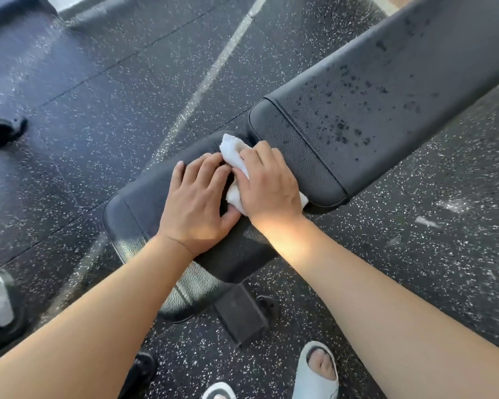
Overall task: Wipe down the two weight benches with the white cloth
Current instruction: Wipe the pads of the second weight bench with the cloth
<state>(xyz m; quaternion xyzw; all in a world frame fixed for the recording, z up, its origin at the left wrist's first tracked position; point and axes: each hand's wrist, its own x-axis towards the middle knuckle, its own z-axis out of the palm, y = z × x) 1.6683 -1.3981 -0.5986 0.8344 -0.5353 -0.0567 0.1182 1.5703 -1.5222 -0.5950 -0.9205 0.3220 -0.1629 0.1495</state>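
Head view: your right hand clutches white cloth, left hand flat on counter — droplets on back pad risk being missed.

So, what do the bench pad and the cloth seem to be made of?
The bench pad looks like black vinyl or faux leather: pebbled grain, stitched seam, droplets beading on top. The white cloth looks like soft absorbent fabric, possibly terry or paper towel; it crumples under the right hand.
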